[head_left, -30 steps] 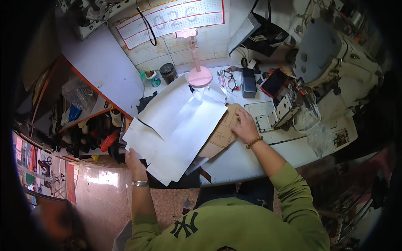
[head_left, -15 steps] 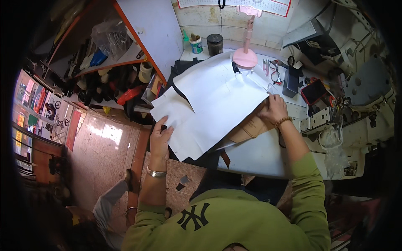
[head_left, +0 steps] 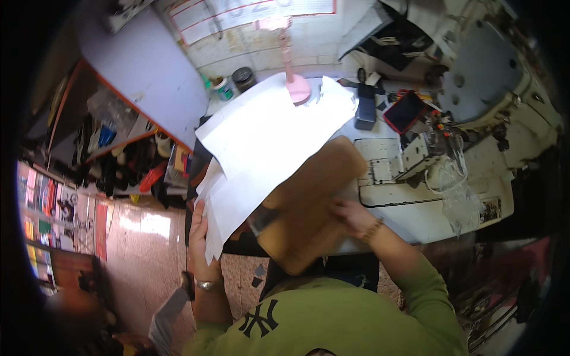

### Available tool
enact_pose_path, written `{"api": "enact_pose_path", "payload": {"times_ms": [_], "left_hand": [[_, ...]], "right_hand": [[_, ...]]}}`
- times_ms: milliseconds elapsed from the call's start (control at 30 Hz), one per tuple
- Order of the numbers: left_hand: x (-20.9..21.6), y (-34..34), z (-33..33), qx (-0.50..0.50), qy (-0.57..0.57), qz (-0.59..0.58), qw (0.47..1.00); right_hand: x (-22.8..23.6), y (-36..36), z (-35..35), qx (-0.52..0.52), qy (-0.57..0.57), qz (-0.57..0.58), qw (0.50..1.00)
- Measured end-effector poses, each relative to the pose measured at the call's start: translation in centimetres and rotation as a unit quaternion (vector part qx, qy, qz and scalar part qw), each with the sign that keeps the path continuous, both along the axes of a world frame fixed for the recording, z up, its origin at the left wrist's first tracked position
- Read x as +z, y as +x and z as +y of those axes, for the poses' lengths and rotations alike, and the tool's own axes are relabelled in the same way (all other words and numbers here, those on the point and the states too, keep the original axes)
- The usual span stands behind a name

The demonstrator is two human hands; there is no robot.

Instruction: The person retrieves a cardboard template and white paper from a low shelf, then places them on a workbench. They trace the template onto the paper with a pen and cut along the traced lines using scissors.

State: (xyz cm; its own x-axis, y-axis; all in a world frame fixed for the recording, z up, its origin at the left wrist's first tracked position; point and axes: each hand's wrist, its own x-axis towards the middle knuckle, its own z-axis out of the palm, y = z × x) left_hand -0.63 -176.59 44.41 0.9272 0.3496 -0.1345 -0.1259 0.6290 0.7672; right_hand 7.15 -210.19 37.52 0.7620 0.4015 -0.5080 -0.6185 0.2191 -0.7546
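Head view, only one. Pinches brown board (head_left: 314, 207) with right hand (head_left: 354, 219), between thumb and fingers at its 4 o'clock edge, as far as blur lets tell. Located just off centre toward 5 o'clock, over near side of white worktable (head_left: 392, 222). Holds white sheets (head_left: 261, 136) at 11 o'clock with left hand (head_left: 200, 231), around 8 o'clock, with fingers closed on their margin; partly hidden underneath.

Board: probably light, fairly stiff like card, maybe slightly slick. Best gripped flat at mid-edge, away from corners. Sheets: likely light, floppy, easily creased, prone to slide; best pinched at a margin with support beneath.

Board: looks tan-brown, longish, round-cornered, smeared; cannot make out surface marks. Sheets: bright, nearly washed out, irregular in outline, layered toward 8 o'clock. Near 12 o'clock, pink stand (head_left: 298, 89); toward 2 o'clock, red-edged phone (head_left: 405, 113).
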Motion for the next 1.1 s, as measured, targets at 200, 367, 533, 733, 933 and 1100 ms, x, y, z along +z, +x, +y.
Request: {"api": "enact_pose_path", "payload": {"times_ms": [200,367,533,733,933,1100], "left_hand": [[-0.2,0.2,-2.9,-0.023,0.029,-0.008,0.999],[-2.1,0.0,-4.6,-0.102,0.174,0.024,0.979],[-2.5,1.5,-4.2,-0.146,0.476,0.066,0.865],[-0.5,3.4,-1.3,-0.240,0.420,0.087,0.871],[-2.2,3.8,-1.8,-0.217,0.576,-0.009,0.788],[-1.9,4.8,-2.4,-0.212,0.606,0.020,0.766]], "right_hand": [[-0.5,8.3,1.1,0.137,-0.344,-0.531,0.762],[-1.1,0.5,-6.0,0.016,-0.268,-0.348,0.898],[3.5,-9.5,-15.7,-0.093,-0.200,-0.187,0.957],[5.0,-6.7,-9.7,-0.271,0.001,-0.170,0.948],[0.8,-1.5,-2.7,-0.167,-0.184,-0.234,0.940],[-1.0,-2.3,-3.2,-0.158,-0.431,-0.279,0.843]]}}
